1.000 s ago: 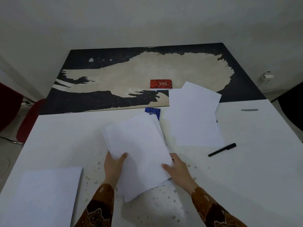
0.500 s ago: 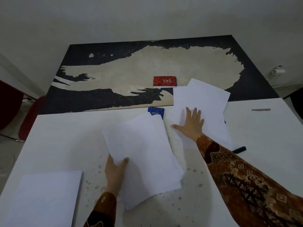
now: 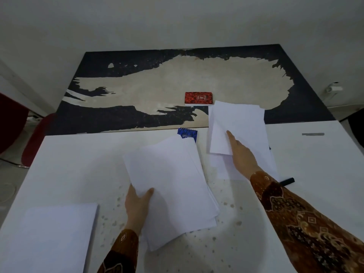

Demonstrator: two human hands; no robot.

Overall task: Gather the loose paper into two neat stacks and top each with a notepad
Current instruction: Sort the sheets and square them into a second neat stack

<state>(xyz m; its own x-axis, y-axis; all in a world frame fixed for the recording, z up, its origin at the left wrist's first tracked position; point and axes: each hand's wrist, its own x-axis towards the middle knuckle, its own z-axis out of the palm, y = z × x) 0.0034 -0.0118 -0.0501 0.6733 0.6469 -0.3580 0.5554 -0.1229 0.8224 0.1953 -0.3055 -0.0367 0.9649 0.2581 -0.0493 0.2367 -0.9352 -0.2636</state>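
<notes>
My left hand (image 3: 137, 203) grips the near left edge of a fanned bundle of white paper (image 3: 169, 184) lying mid-table, thumb on top. The bundle covers the lower part of a blue spiral notepad (image 3: 188, 133). My right hand (image 3: 242, 156) reaches out to the loose sheets on the right and pinches a white sheet (image 3: 236, 123), whose near edge is raised off the sheets below (image 3: 226, 168); its fingers are hidden under it. A red notepad (image 3: 199, 98) lies just beyond these sheets on the dark board. A squared white stack (image 3: 49, 233) sits at the near left.
A black pen (image 3: 287, 181) lies to the right of my right forearm, partly hidden. The white table (image 3: 315, 174) is speckled near me. A dark, worn board (image 3: 118, 119) lies beyond it. A grey strip (image 3: 312, 134) sits far right. A red chair (image 3: 11, 125) stands at left.
My right hand left the bundle, reached to the right-hand sheets, pressed flat on them, then took hold of the top sheet and raised its edge. My left hand kept its grip.
</notes>
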